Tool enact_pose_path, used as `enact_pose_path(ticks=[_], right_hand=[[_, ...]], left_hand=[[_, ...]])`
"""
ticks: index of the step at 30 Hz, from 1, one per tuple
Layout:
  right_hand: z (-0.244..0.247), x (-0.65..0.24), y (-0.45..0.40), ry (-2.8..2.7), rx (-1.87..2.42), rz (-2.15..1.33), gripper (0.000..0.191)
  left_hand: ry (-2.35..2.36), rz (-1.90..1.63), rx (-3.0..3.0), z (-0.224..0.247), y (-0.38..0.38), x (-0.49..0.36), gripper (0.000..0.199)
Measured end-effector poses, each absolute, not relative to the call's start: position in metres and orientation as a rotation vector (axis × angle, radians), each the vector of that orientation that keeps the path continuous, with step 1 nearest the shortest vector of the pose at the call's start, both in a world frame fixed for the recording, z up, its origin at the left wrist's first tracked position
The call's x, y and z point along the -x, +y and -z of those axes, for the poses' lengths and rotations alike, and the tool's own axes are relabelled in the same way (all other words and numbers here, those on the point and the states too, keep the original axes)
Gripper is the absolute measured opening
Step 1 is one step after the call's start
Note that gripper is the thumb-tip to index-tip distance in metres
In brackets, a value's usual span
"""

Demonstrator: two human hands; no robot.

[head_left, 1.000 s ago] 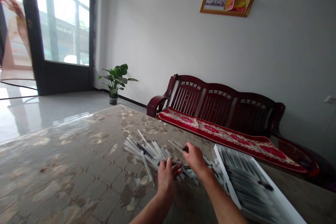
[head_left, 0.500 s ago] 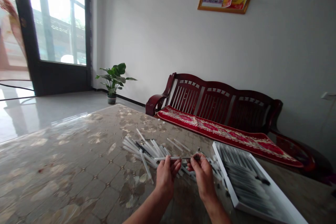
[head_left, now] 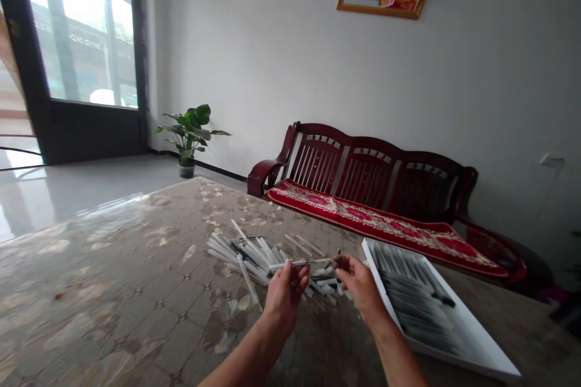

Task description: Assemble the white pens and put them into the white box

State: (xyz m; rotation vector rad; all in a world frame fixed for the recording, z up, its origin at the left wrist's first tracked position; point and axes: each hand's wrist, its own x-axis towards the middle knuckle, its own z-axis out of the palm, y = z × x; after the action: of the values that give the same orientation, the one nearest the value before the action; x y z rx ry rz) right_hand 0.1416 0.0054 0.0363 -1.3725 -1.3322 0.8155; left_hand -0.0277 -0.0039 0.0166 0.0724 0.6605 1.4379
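Observation:
My left hand point(head_left: 287, 290) pinches a slim white pen barrel point(head_left: 276, 266), held level above the table. A thin rod, like a refill, extends from the barrel's right end toward my other hand. To the right, my right hand point(head_left: 356, 278) is closed with its fingertips together on a small dark piece point(head_left: 337, 262), too blurred to name surely. A gap separates its fingertips from the rod. Beneath and behind both hands lies a loose pile of white pen barrels point(head_left: 263, 254), some dark pieces among them. My hands partly cover the pile.
A white open box point(head_left: 483, 344) with rows of dark-tipped, translucent pens point(head_left: 422, 296) stands right of my right hand. The patterned table point(head_left: 149, 290) extends left. Behind it are a dark red wooden bench point(head_left: 363, 163) with a red runner and a potted plant point(head_left: 187, 133).
My right hand has drawn away to the right from the pen barrel, which both hands held before. A thin rod now shows between them. The camera view has shifted slightly.

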Motion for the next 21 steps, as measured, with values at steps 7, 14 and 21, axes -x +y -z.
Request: enact_pose_path(ticks=[7, 14, 21], right_hand=[[-0.009, -0.2, 0.01, -1.636, 1.671, -0.402, 0.021], [-0.01, -0.192, -0.012, -1.809, 1.978, 0.013, 0.026], [-0.037, -0.215, -0.031, -1.948, 2.332, 0.15, 0.028]], left_hand=[[0.662, -1.426, -0.047, -0.013, -0.003, 0.025, 0.014], [0.746, -1.506, -0.142, -0.014, -0.005, 0.026, 0.011], [0.808, -1.49, -0.191, -0.015, -0.008, 0.021, 0.011]])
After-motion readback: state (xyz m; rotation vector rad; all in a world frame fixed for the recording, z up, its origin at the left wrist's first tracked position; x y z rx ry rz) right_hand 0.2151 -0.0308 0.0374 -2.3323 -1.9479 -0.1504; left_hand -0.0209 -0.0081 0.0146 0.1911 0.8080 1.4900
